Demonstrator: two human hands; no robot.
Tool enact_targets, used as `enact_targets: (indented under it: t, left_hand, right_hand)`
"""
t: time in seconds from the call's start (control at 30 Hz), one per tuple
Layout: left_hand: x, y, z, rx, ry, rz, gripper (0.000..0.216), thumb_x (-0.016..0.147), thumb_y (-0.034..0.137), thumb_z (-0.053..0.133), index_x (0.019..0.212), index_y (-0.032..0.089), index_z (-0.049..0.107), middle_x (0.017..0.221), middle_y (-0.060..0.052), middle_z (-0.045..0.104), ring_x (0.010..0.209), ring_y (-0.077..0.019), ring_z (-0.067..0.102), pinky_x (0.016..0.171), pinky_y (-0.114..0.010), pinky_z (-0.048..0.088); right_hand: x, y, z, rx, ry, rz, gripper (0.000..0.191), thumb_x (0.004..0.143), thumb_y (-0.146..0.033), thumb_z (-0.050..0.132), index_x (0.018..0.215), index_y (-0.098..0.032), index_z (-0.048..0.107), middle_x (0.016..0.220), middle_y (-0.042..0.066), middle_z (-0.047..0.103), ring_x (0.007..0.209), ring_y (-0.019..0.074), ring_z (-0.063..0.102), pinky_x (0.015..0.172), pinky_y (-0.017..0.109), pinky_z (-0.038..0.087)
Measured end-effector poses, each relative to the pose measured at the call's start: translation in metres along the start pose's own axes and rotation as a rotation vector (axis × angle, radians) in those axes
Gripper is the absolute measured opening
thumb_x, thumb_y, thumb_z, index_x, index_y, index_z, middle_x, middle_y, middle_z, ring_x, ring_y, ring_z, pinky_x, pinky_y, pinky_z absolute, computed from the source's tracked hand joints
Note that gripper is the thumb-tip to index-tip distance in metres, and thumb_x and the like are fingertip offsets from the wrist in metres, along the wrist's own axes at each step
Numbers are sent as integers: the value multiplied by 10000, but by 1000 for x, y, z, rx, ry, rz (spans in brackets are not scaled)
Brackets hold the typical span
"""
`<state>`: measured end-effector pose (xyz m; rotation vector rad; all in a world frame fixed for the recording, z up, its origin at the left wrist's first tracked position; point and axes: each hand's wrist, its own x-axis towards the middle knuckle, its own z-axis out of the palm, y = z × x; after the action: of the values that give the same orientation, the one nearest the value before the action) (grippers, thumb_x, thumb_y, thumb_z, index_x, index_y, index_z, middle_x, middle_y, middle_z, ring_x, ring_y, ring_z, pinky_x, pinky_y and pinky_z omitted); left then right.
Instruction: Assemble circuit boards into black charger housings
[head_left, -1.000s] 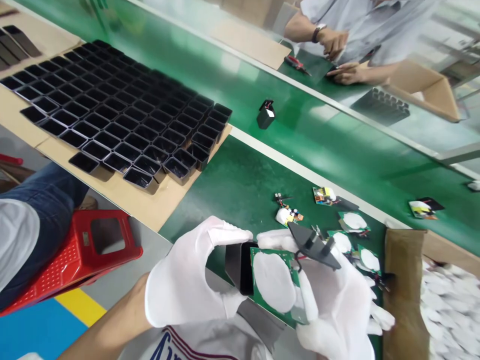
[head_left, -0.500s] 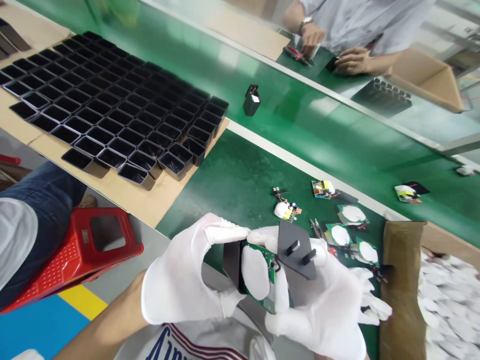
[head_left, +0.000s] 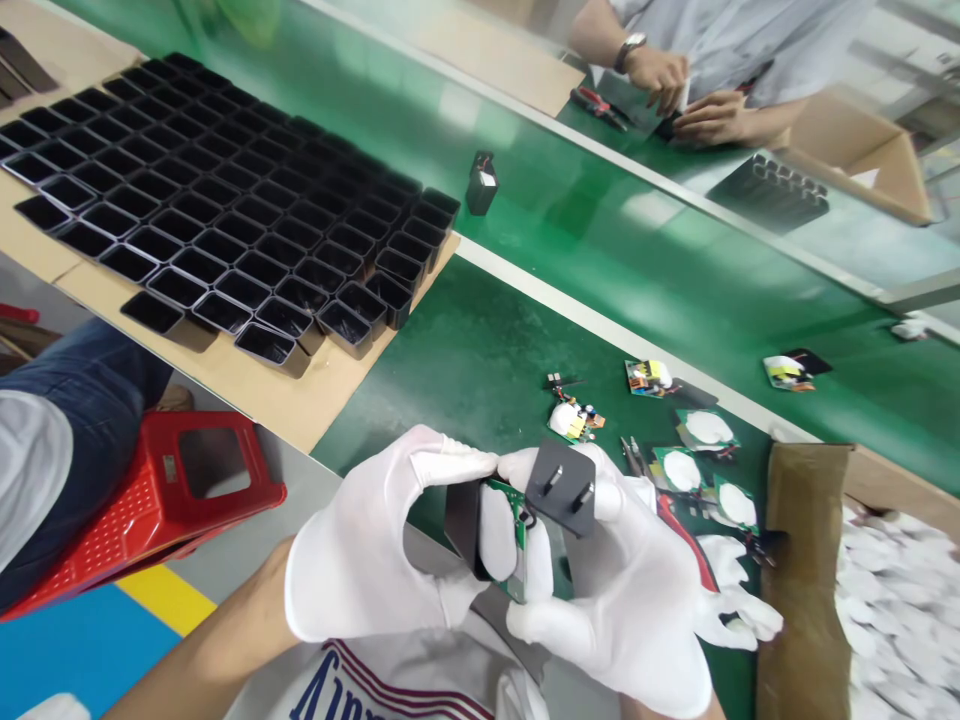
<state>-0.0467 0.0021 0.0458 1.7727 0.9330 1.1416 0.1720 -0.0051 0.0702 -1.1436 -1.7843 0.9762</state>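
My left hand [head_left: 371, 550], in a white glove, is closed around a black plastic case [head_left: 463, 525]. A green circuit board [head_left: 517, 560] with a white round pad [head_left: 496, 532] on it sits partly inside the case's open end. My right hand [head_left: 630, 600], also gloved in white, grips the board's outer edge. A black plug cover [head_left: 561, 488] with two metal pins lies against the fingers of that hand, joined to the board by short dark wires. Part of the board is hidden by the case and the fingers.
Rows of black cases [head_left: 225, 210] stand on cardboard at left. Several circuit boards [head_left: 681, 468] and red-handled pliers [head_left: 686, 540] lie right, beside a loose white glove [head_left: 739, 605]. A cardboard box [head_left: 806, 560] holds white pads. A filled case [head_left: 482, 185] rests on the green belt. A co-worker's hands [head_left: 709, 118] work opposite.
My right hand has moved left with the board, which now sits deeper in the case. The plug cover came along. On the belt, the filled case and a board have shifted left.
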Motion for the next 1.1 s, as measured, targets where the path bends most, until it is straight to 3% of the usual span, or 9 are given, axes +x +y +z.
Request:
enact_targets:
  t: [0.17, 0.33, 0.4, 0.53, 0.67, 0.77, 0.83, 1.0, 1.1]
  left_hand:
    - [-3, -4, 8, -34, 60, -22, 764, 714, 158, 925, 1382, 284, 576, 1241, -70, 767, 1086, -260, 774, 904, -395, 658]
    - [-5, -8, 13, -87, 81, -53, 700, 738, 173, 912, 1339, 290, 573, 1139, -44, 752, 1027, -248, 772, 863, -383, 646]
    - [-5, -9, 15, -101, 80, -52, 686, 755, 159, 883, 1352, 287, 570, 1125, -45, 742, 1037, -249, 769, 863, -381, 643]
    - [-4, -14, 18, -95, 116, -76, 576, 777, 136, 797, 1296, 275, 589, 1142, -37, 710, 999, -215, 761, 839, -343, 632]
    - [-2, -30, 20, 11, 117, -172, 486, 750, 133, 765, 1194, 251, 605, 1040, -31, 718, 910, -218, 762, 828, -368, 630]
    - [-3, -44, 22, 134, 112, -295, 480, 741, 162, 781, 1179, 239, 601, 1099, -64, 755, 998, -264, 782, 954, -448, 637]
    - [-4, -50, 24, 209, 138, -364, 439, 758, 196, 782, 1157, 239, 604, 1122, -65, 774, 1056, -281, 788, 1050, -489, 616]
    - [-6, -56, 25, 239, 120, -319, 401, 761, 255, 817, 1122, 254, 641, 1023, -22, 789, 1059, -278, 803, 1199, -513, 542]
    - [-7, -57, 25, 251, 129, -305, 423, 756, 238, 827, 1138, 262, 645, 1019, -2, 787, 1039, -258, 808, 1246, -502, 504]
  right_hand:
    - [5, 0, 4, -114, -10, -53, 477, 814, -393, 933, 1210, -338, 672, 1149, 45, 700, 1086, 286, 683, 950, 446, 601]
    - [4, -2, 6, -178, 23, -50, 677, 755, -491, 961, 1346, -353, 661, 1291, 71, 681, 1185, 329, 681, 1011, 483, 598]
    - [3, -3, 8, -174, 29, -40, 607, 818, -452, 918, 1357, -355, 657, 1286, 64, 695, 1188, 314, 683, 1023, 477, 596]
    - [3, -2, 17, -222, 83, -39, 326, 895, -292, 840, 1187, -306, 696, 1158, 48, 726, 1077, 254, 721, 972, 431, 620]
    - [-1, 13, 32, -355, 118, -25, 381, 888, -259, 828, 1247, -276, 698, 1185, 65, 748, 1103, 267, 741, 962, 441, 643]
    - [-12, 32, 48, -458, 256, -75, 505, 894, -269, 847, 1365, -268, 665, 1233, 90, 762, 1129, 283, 749, 972, 455, 651]
    - [-21, 43, 58, -560, 331, -115, 475, 923, -244, 823, 1372, -282, 673, 1232, 93, 772, 1094, 280, 761, 954, 448, 653]
    - [-31, 54, 74, -746, 171, -129, 485, 1026, -225, 655, 1507, -279, 624, 1336, 148, 743, 1011, 317, 769, 813, 458, 653]
    - [-33, 54, 76, -774, 149, -125, 498, 1038, -248, 635, 1535, -254, 606, 1372, 179, 721, 1002, 344, 762, 807, 488, 650]
